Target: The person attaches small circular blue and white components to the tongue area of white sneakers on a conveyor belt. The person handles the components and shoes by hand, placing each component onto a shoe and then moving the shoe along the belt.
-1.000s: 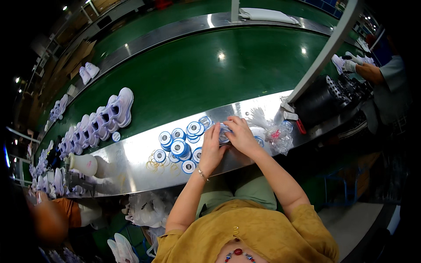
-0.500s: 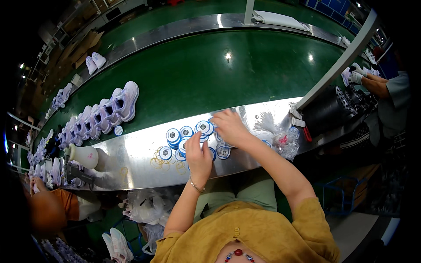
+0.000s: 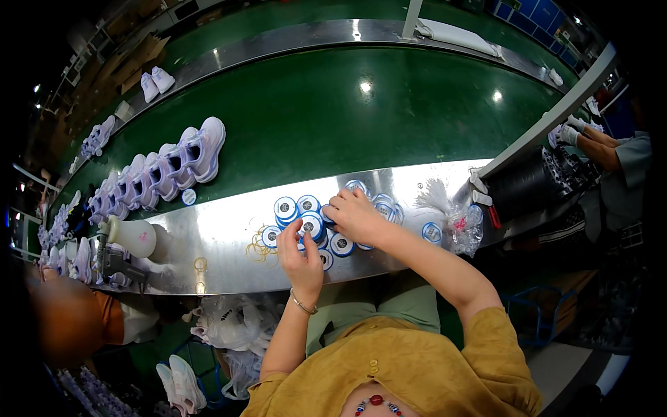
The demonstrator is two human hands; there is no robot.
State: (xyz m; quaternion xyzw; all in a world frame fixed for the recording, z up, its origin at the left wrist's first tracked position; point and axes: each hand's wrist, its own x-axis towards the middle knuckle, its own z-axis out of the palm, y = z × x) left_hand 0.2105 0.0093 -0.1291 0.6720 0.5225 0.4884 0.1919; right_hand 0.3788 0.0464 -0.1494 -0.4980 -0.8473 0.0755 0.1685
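Observation:
Blue-rimmed white round tags point(image 3: 285, 208) lie in overlapping piles on the metal table in front of me. My left hand point(image 3: 300, 262) is at the near-left side of the pile, thumb and fingers apart beside an upper tag point(image 3: 311, 225); whether it touches that tag is unclear. My right hand point(image 3: 356, 218) reaches in from the right, its bent fingertips down on tags in the middle of the pile and partly hiding them. More round tags point(image 3: 384, 207) lie just beyond and right of that hand. Thin yellow rubber bands point(image 3: 261, 248) lie left of the pile.
A row of white-lilac shoes point(image 3: 158, 174) stands on the green belt point(image 3: 299, 111) at the left. Nearer are a whitish round container point(image 3: 137, 237) and a dark tape dispenser-like device point(image 3: 124, 264). A clear plastic bag point(image 3: 467, 233) and a grey post point(image 3: 549, 115) are right. Co-workers sit at both sides.
My right hand has moved nearer and slightly left over the pile, uncovering tags beyond it. The left hand has shifted a little left. The whole view has turned slightly.

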